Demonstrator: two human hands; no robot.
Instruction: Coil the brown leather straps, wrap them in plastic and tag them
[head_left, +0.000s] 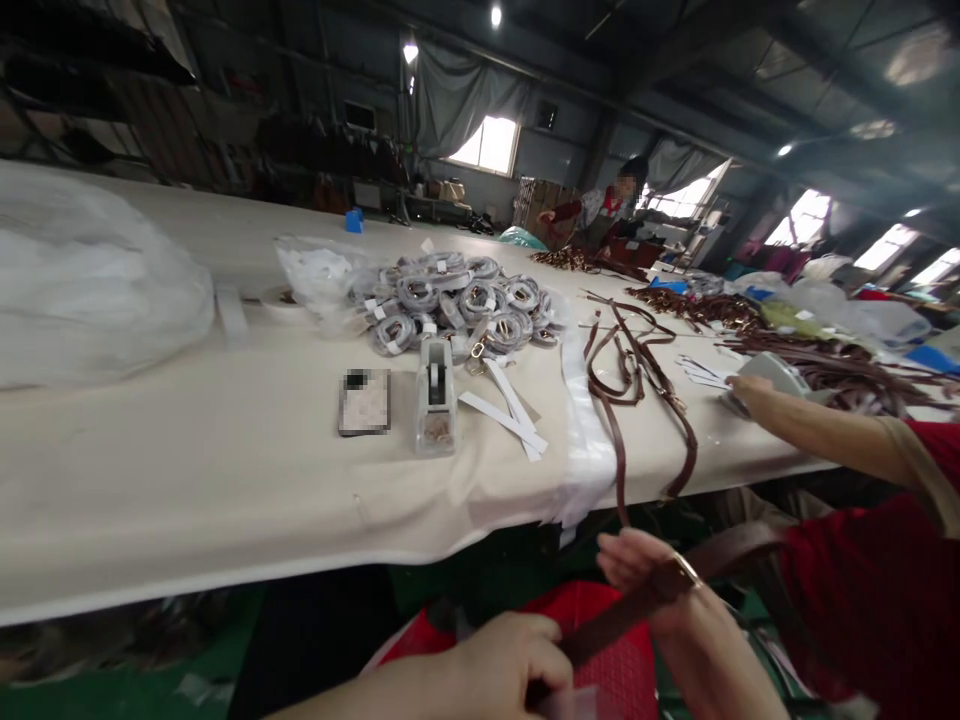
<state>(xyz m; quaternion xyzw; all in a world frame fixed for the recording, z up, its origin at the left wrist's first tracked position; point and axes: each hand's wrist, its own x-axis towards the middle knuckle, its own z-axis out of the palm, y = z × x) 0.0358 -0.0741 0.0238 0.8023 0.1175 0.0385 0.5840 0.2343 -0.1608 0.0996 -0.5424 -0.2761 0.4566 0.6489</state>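
Note:
My left hand (517,655) is at the bottom centre, its fingers wrapped round a brown leather strap (600,630). From there the strap runs up and right across my right wrist, where a gold metal piece (686,570) shows. My right hand (634,560) has its fingers curled at the lower end of a strap length (619,460) hanging over the table edge. What lies inside those fingers is partly hidden. More brown straps (637,350) with gold fittings lie looped on the table beyond.
On the cream-covered table (225,480) are a tape dispenser (436,400), white paper strips (510,415), a phone-like object (364,402) and wrapped coiled straps (450,300). At right, a co-worker's hand (750,393) rests on a grey device (776,375). Plastic bags (82,280) lie left.

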